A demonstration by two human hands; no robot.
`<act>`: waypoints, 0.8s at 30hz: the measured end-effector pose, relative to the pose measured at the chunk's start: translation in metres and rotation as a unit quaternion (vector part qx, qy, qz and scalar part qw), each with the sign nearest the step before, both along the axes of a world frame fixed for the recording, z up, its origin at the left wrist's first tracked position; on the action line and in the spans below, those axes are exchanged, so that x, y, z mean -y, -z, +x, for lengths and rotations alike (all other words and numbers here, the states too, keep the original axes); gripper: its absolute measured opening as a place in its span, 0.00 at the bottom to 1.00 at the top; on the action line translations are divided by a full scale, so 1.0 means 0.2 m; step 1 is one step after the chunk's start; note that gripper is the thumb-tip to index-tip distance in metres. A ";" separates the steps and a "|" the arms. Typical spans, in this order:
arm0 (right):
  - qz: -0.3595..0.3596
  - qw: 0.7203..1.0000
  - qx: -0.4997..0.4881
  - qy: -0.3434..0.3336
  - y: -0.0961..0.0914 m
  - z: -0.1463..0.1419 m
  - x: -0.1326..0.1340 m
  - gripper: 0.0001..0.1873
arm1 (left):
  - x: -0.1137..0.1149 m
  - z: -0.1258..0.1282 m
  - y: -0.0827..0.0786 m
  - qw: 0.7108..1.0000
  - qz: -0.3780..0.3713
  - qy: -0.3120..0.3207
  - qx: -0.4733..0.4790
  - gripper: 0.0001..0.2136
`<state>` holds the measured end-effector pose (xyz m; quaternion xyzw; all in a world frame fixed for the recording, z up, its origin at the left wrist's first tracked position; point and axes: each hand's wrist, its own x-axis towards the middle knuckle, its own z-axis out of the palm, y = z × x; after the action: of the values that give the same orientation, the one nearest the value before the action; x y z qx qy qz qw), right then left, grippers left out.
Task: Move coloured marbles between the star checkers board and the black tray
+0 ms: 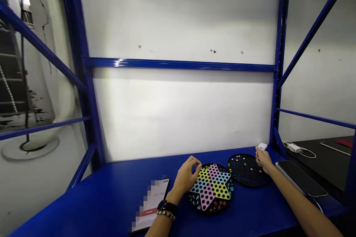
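Observation:
My left hand (187,176) hovers at the left edge of a round black Chinese checkers board (211,189) with a pink, yellow and blue star. Its thumb and fingertips curl together; whatever they hold is too small to make out. Coloured pegs lie in the board's outer compartments. My right hand (263,160) is closed at the right rim of a second round black board (246,177), which has small white, green and orange pieces on it. Its fingertips are partly hidden. Just behind that hand is a small white case (262,146); I cannot tell whether they touch.
A phone (151,205) with a lit screen lies left of the star board. Another dark-screened phone (303,177) on a white block lies at right. A white charger with cable (294,148) sits on a dark surface beyond. Blue frame posts (275,81) enclose the blue table (119,192).

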<state>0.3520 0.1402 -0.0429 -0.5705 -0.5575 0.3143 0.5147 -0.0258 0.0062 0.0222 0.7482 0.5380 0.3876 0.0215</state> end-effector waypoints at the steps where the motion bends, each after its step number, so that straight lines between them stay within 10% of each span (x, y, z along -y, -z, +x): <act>1: -0.017 0.997 -0.075 -0.004 -0.01 0.01 0.00 0.25 | 0.00 0.00 0.00 1.000 0.002 -0.001 0.000 0.13; 6: -0.112 0.963 -0.239 -0.058 -0.03 -0.02 0.00 0.21 | 0.00 0.00 0.00 1.000 0.001 -0.002 0.000 0.13; 10: -0.041 0.997 0.062 -0.013 -0.02 -0.10 0.04 0.21 | 0.00 0.00 0.00 1.000 0.000 -0.002 -0.003 0.13; 16: -0.016 0.888 0.458 -0.035 -0.04 -0.22 0.14 0.14 | 0.00 0.00 0.00 1.000 -0.004 0.004 -0.003 0.13; 24: -0.005 0.909 0.408 -0.080 -0.10 -0.34 0.15 0.20 | 0.00 0.01 -0.01 1.000 -0.007 0.004 -0.001 0.13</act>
<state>0.2843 0.1095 -0.0228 -0.6048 -0.7613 0.0970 0.2125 -0.0236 0.0057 0.0234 0.7505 0.5380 0.3827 0.0272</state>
